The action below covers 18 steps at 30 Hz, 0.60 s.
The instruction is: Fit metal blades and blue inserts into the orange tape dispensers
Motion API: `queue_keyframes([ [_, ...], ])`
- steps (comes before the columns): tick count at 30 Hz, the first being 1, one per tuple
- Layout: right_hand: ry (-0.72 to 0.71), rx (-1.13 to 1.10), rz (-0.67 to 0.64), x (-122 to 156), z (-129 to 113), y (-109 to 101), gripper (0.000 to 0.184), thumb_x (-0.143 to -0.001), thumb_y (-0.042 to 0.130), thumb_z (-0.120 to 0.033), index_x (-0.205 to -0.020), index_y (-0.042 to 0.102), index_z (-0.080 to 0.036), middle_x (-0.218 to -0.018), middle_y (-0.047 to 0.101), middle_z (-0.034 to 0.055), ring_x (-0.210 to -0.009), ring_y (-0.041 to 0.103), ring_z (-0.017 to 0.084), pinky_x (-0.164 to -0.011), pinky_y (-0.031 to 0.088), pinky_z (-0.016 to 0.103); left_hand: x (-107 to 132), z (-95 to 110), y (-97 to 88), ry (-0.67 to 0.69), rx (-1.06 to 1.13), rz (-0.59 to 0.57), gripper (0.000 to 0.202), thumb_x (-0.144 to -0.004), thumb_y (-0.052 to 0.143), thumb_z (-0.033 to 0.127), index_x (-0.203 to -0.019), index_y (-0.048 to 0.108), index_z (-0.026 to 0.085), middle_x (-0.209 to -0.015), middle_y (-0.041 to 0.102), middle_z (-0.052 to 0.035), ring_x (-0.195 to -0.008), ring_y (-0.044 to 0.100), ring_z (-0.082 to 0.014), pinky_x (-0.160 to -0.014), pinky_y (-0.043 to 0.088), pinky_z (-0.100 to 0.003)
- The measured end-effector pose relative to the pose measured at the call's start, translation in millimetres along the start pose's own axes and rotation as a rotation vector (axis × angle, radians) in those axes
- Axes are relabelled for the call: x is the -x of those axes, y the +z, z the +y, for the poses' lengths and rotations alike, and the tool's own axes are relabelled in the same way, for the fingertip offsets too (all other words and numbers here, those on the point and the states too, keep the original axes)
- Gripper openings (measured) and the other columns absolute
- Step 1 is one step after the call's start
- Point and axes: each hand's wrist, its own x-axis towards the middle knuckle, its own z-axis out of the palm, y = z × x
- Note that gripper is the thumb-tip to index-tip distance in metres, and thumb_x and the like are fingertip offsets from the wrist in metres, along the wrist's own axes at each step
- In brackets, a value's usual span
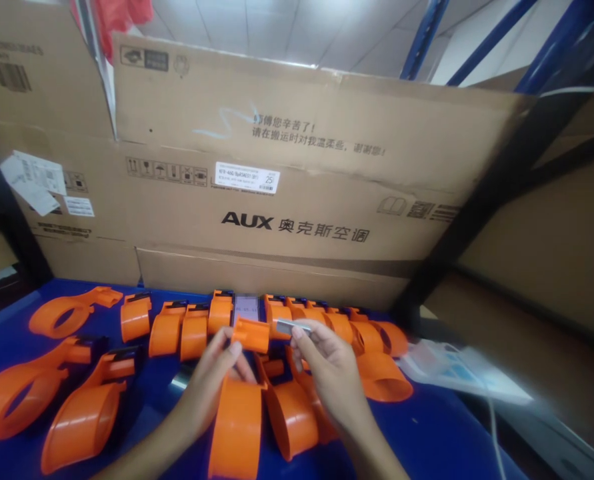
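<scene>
My left hand is closed around an orange plastic ring part. The narrow end of this part points up between my thumb and fingers, and its wide ring hangs below, toward me. Pinched between the thumb and fingers of my right hand is a small flat grey metal piece. The metal piece is just right of the held part's upper end, with a small gap between them. Behind both hands stand several similar orange ring parts, many with a dark piece at the top. My left wrist partly covers a shiny metal object.
A blue surface carries the parts, with more orange rings at left. A phone-like screen stands at the back. Cardboard walls the rear. At right lie a clear plastic bag and a white cable.
</scene>
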Motion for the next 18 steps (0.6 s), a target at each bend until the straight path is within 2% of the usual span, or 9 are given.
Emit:
queue_keyframes([
  [5, 0.027, -0.018, -0.072, -0.3, 3.4, 0.9, 0.028, -0.088, 0.070, -0.045, -0.092, 0.068, -0.018, -0.067, 0.058, -0.0021, -0.053, 0.050, 0.011, -0.050, 0.041, 0.022, 2.0, -2.6, 0.2, 0.023, -0.019, -0.026, 0.032, -0.089, 0.061, 0.053, -0.093, 0.051, 0.022, -0.060, 0.069, 0.0011, -0.045, 0.056, -0.0111, -0.048, 0.040, -0.019],
  [14, 0.013, -0.007, -0.076, 1.1, 1.4, -1.3, 0.027, -0.090, 0.069, -0.045, -0.090, 0.067, -0.018, -0.070, 0.059, -0.0013, -0.056, 0.051, 0.011, -0.053, 0.042, 0.023, -0.7, -7.6, -5.1, 0.041, -0.036, -0.070, 0.032, -0.090, 0.060, 0.053, -0.096, 0.053, 0.022, -0.066, 0.069, 0.0006, -0.048, 0.058, -0.0131, -0.048, 0.039, -0.022],
  [18, 0.021, -0.019, -0.096, -0.8, 5.0, -2.0, 0.026, -0.090, 0.069, -0.043, -0.091, 0.067, -0.018, -0.070, 0.059, -0.0017, -0.056, 0.051, 0.010, -0.054, 0.042, 0.023, -0.9, -10.1, -5.1, 0.044, -0.056, -0.050, 0.036, -0.089, 0.060, 0.055, -0.094, 0.054, 0.020, -0.063, 0.068, 0.0015, -0.048, 0.057, -0.0121, -0.049, 0.039, -0.021],
])
